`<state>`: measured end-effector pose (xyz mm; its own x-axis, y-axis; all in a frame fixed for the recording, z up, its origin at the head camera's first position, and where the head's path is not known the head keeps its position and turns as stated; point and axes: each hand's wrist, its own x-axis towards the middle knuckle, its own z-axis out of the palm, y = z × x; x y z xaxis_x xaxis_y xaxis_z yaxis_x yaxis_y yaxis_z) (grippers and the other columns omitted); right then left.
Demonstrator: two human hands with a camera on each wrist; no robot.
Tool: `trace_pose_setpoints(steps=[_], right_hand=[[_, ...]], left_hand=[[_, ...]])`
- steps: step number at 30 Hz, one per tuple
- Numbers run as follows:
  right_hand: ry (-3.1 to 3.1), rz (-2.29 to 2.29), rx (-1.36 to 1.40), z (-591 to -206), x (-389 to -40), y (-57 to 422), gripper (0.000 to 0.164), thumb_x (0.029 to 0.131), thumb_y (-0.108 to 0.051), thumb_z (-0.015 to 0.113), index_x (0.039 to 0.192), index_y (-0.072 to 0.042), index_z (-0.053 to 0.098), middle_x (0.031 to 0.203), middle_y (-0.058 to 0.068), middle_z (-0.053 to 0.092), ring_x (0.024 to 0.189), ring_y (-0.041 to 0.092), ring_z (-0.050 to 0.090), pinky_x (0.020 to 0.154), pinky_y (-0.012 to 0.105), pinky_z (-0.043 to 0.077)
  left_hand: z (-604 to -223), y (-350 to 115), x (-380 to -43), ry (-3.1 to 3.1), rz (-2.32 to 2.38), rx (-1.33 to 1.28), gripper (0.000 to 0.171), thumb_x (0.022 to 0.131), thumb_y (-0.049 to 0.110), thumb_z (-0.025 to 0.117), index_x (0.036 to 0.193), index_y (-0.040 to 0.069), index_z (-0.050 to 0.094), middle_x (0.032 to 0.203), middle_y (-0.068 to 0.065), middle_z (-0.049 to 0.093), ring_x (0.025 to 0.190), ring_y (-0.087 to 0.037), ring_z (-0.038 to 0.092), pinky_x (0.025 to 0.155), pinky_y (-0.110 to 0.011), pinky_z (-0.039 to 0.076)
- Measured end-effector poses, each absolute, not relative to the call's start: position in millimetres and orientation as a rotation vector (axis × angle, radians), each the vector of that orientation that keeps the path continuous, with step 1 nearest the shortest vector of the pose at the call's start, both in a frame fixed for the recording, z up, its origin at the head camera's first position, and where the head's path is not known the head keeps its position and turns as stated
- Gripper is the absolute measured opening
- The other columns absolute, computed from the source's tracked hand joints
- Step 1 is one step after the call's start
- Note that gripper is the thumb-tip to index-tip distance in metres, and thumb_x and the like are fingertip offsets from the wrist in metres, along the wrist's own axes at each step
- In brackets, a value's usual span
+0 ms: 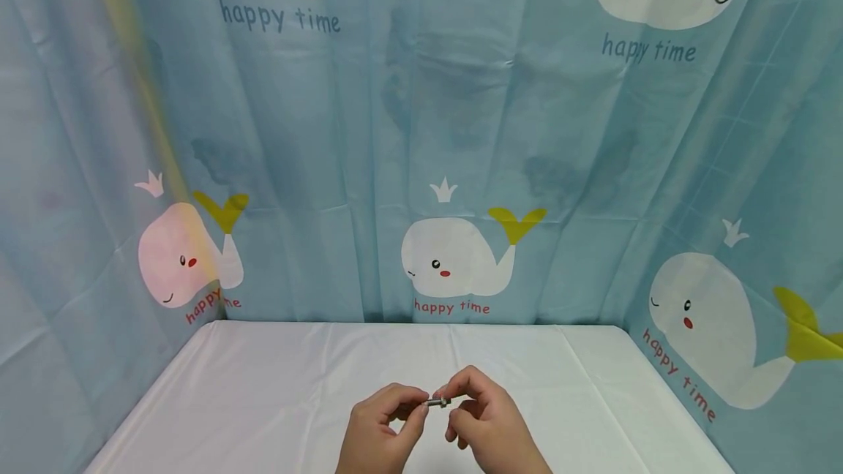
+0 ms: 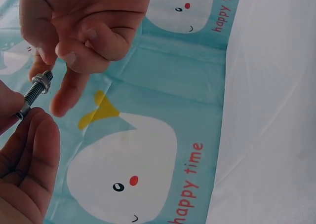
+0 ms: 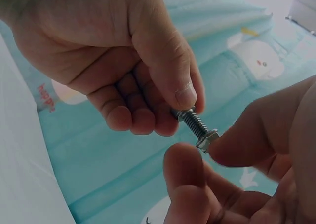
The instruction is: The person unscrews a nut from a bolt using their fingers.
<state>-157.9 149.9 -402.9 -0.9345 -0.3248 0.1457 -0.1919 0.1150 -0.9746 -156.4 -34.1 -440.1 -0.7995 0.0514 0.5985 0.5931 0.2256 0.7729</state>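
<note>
A small metal bolt is pinched at one end between the thumb and fingertips of my left hand. Its threaded shank points toward my right hand. A flanged hex nut sits on the far end of the thread, with the bolt's tip showing past it. One fingertip of my right hand overlaps the nut in the right wrist view. In the head view the right thumb stands apart below the nut, and the other right fingers are bent toward the palm.
A white cloth covers the table under both hands. Blue curtains printed with whales and "happy time" hang behind the table and at both sides.
</note>
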Motion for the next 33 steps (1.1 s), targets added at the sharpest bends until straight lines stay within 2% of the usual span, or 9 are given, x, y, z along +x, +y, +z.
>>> trace_pose_setpoints(steps=[5,9,13,17,19,22,25,29,33], right_hand=[[2.231,-1.962,-0.528,-404.5,-159.0,151.6,0.019,0.096,-0.008,0.061,0.114,-0.003,0.055,0.097,0.014,0.064,0.065,0.024,0.062,0.056,0.033,0.054],[2.294,-1.917,-0.578,-405.8,-159.7,151.3,0.017,0.098,-0.016,0.063,0.108,-0.004,0.059,0.085,0.011,0.065,0.063,0.021,0.062,0.056,0.034,0.054],[2.350,-1.886,-0.570,-404.8,-158.7,150.1,0.006,0.093,-0.009,0.063,0.099,-0.007,0.061,0.090,0.011,0.064,0.064,0.025,0.063,0.056,0.035,0.054],[2.320,-1.913,-0.553,-404.4,-158.5,150.4,0.016,0.087,0.000,0.058,0.101,-0.007,0.061,0.104,0.013,0.062,0.066,0.025,0.063,0.057,0.034,0.054],[2.286,-1.943,-0.554,-405.1,-159.2,151.2,0.017,0.090,-0.001,0.059,0.106,-0.005,0.059,0.107,0.014,0.061,0.066,0.024,0.063,0.057,0.033,0.054],[2.247,-1.965,-0.574,-406.7,-160.7,152.5,0.018,0.098,-0.010,0.060,0.113,-0.004,0.057,0.099,0.014,0.064,0.064,0.023,0.063,0.056,0.033,0.054],[2.234,-1.956,-0.612,-407.5,-161.2,152.8,0.019,0.100,-0.017,0.061,0.113,-0.002,0.058,0.091,0.013,0.066,0.061,0.022,0.061,0.056,0.033,0.054],[2.262,-1.927,-0.605,-407.3,-160.6,151.4,0.013,0.098,-0.015,0.063,0.105,-0.005,0.061,0.090,0.012,0.065,0.063,0.021,0.062,0.057,0.034,0.055],[2.259,-1.934,-0.562,-406.6,-160.3,150.6,0.012,0.093,-0.005,0.062,0.105,-0.007,0.063,0.101,0.013,0.064,0.065,0.025,0.065,0.056,0.035,0.055]], left_hand=[[-440.8,-33.4,-156.3,-2.020,-1.610,-0.614,0.020,0.086,-0.001,0.075,0.093,0.018,0.073,0.085,0.007,0.069,0.070,-0.007,0.066,0.062,-0.026,0.057],[-440.9,-33.2,-156.1,-2.022,-1.603,-0.602,0.019,0.087,-0.001,0.076,0.093,0.017,0.073,0.085,0.007,0.069,0.070,-0.007,0.066,0.062,-0.026,0.056],[-440.6,-33.7,-156.3,-2.032,-1.599,-0.601,0.021,0.086,0.000,0.076,0.093,0.019,0.073,0.085,0.009,0.069,0.070,-0.006,0.065,0.061,-0.026,0.056],[-441.4,-33.3,-156.3,-2.008,-1.590,-0.614,0.020,0.086,-0.001,0.076,0.093,0.018,0.073,0.085,0.008,0.069,0.069,-0.006,0.065,0.061,-0.024,0.056],[-441.2,-33.1,-156.1,-1.994,-1.588,-0.622,0.019,0.086,-0.001,0.076,0.093,0.017,0.073,0.085,0.007,0.069,0.069,-0.006,0.065,0.061,-0.024,0.056],[-440.6,-33.0,-155.7,-1.988,-1.580,-0.621,0.019,0.087,0.000,0.076,0.094,0.017,0.073,0.085,0.006,0.069,0.069,-0.006,0.065,0.061,-0.023,0.056],[-440.0,-33.0,-155.4,-1.990,-1.581,-0.614,0.019,0.087,0.001,0.076,0.094,0.019,0.073,0.085,0.008,0.069,0.069,-0.006,0.065,0.060,-0.023,0.055],[-439.8,-33.5,-155.3,-2.003,-1.596,-0.609,0.019,0.087,0.001,0.076,0.094,0.018,0.073,0.085,0.010,0.069,0.070,-0.006,0.065,0.061,-0.024,0.056],[-439.8,-33.9,-155.4,-2.011,-1.597,-0.616,0.017,0.088,0.002,0.075,0.094,0.017,0.073,0.086,0.009,0.069,0.070,-0.006,0.066,0.061,-0.024,0.056]])
